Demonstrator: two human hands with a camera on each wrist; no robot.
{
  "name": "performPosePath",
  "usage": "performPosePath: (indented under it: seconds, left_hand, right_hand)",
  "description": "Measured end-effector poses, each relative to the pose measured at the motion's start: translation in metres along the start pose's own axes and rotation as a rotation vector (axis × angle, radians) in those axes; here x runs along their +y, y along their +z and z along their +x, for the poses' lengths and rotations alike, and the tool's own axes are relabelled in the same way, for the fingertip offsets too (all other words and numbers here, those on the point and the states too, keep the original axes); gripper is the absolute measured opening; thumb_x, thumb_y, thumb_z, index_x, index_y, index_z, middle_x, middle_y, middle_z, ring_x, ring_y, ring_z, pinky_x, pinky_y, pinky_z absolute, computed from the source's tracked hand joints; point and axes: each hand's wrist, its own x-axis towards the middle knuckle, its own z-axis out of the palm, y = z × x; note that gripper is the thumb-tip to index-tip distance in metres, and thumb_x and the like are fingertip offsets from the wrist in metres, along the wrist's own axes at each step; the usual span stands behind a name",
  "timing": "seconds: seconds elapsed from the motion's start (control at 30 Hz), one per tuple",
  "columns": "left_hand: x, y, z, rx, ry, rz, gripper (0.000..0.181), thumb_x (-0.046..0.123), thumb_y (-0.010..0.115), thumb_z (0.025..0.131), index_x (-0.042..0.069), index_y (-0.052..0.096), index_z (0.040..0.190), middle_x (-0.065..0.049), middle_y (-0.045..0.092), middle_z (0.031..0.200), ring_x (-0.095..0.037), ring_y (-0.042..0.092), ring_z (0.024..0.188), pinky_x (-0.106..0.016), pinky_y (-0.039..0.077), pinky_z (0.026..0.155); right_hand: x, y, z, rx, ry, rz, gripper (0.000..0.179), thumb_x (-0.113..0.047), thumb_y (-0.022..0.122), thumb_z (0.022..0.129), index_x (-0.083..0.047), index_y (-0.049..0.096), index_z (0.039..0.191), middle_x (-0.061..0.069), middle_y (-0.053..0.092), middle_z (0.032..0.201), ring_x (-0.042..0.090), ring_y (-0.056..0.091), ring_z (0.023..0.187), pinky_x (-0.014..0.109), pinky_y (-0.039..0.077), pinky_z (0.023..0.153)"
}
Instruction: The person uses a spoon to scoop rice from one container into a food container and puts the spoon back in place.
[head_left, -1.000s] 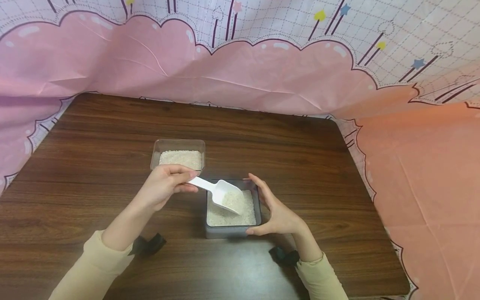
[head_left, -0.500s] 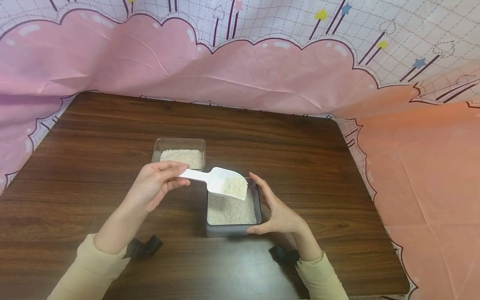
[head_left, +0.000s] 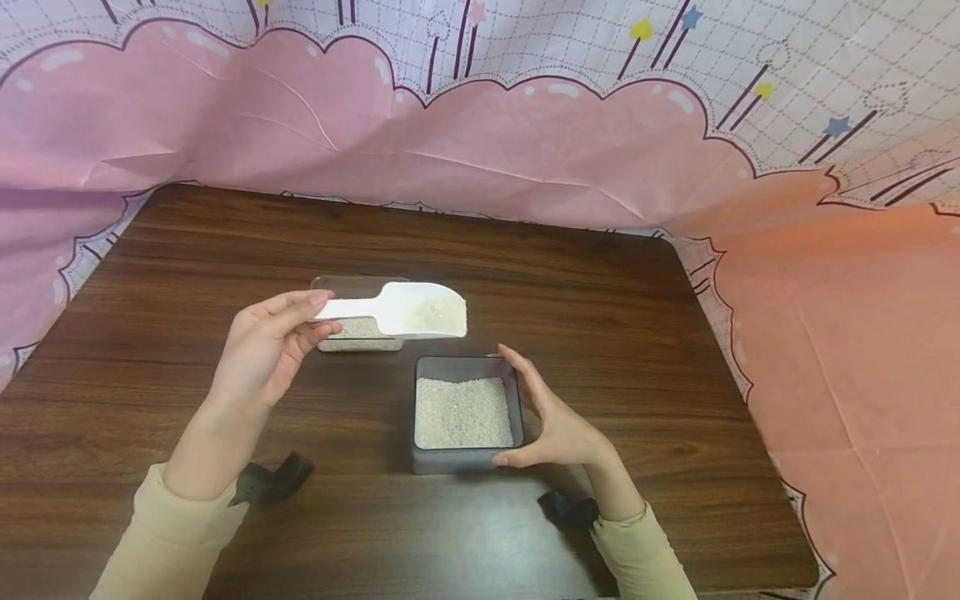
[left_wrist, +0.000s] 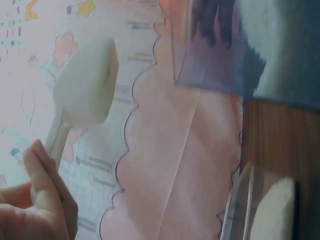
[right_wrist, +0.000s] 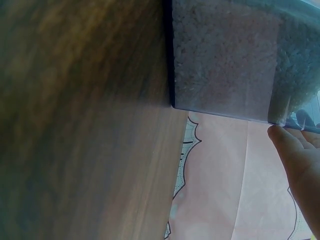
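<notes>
In the head view my left hand (head_left: 258, 350) pinches the handle of a white plastic scoop (head_left: 393, 310), held level with some white grains, like rice, in its front part. The scoop hangs above the table, partly over a small clear container (head_left: 337, 286) of similar grains. The left wrist view shows the scoop's underside (left_wrist: 82, 90) beyond the fingers. A square grey see-through box (head_left: 453, 462), well filled with rice (head_left: 463, 412), stands nearer the person. Round its right side my right hand (head_left: 558, 429) grips, thumb at the front corner and fingers at the back.
A dark brown wooden table (head_left: 637, 350) carries both containers. Behind it and along the right hangs a pink and white patterned cloth (head_left: 525, 142). Black straps (head_left: 273, 481) hang at both wrists.
My left hand lifts the scoop out of the grey box and carries it up and left, away from the box and over the clear container. The right hand stays on the box.
</notes>
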Motion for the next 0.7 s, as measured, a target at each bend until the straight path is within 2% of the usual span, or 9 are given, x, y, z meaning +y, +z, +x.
performPosePath:
  seconds: [0.13,0.23,0.37,0.5,0.7]
  left_hand:
    - [0.006,-0.015,0.009,0.084,0.07,-0.066,0.011,-0.006,0.061,0.092,-0.008,0.072,0.09,-0.014,0.067,0.095,-0.018,0.071,0.068,-0.022,0.061,0.068]
    - [0.006,-0.03,0.017,0.145,0.106,-0.051,0.007,-0.007,0.064,0.09,-0.009,0.071,0.089,-0.015,0.065,0.095,-0.02,0.071,0.067,-0.021,0.061,0.067]
    - [0.002,-0.051,0.024,0.216,0.113,0.058,0.007,-0.003,0.066,0.09,-0.007,0.071,0.088,-0.014,0.061,0.101,-0.019,0.07,0.069,-0.021,0.061,0.07]
    - [-0.005,-0.07,0.03,0.269,0.084,0.2,0.011,-0.001,0.063,0.093,-0.002,0.071,0.087,-0.013,0.057,0.106,-0.015,0.069,0.073,-0.021,0.061,0.073]
    - [-0.015,-0.084,0.037,0.298,0.079,0.389,0.02,-0.002,0.059,0.094,0.008,0.071,0.083,-0.005,0.064,0.095,-0.011,0.07,0.068,-0.021,0.061,0.071]
  right_hand:
    - [0.0,0.0,0.0,-0.003,-0.003,0.002,0.126,-0.007,0.09,0.066,-0.024,0.005,0.157,0.003,0.007,0.162,0.026,0.004,0.15,0.062,0.013,0.118]
    - [-0.001,0.0,0.0,-0.002,-0.005,0.001,0.126,-0.007,0.09,0.066,-0.025,0.005,0.157,0.003,0.012,0.161,0.026,0.007,0.149,0.062,0.015,0.118]
    - [0.0,-0.001,0.0,-0.004,-0.011,-0.002,0.126,-0.007,0.091,0.066,-0.027,0.006,0.157,0.003,0.016,0.16,0.026,0.011,0.149,0.062,0.016,0.118]
    - [0.0,-0.001,0.0,-0.005,-0.008,0.001,0.126,-0.008,0.09,0.066,-0.028,0.006,0.157,0.003,0.016,0.16,0.027,0.011,0.149,0.063,0.017,0.117]
    - [0.0,0.0,0.0,-0.004,-0.005,0.008,0.125,-0.007,0.09,0.067,-0.027,0.006,0.157,0.005,0.016,0.16,0.027,0.011,0.149,0.064,0.016,0.117]
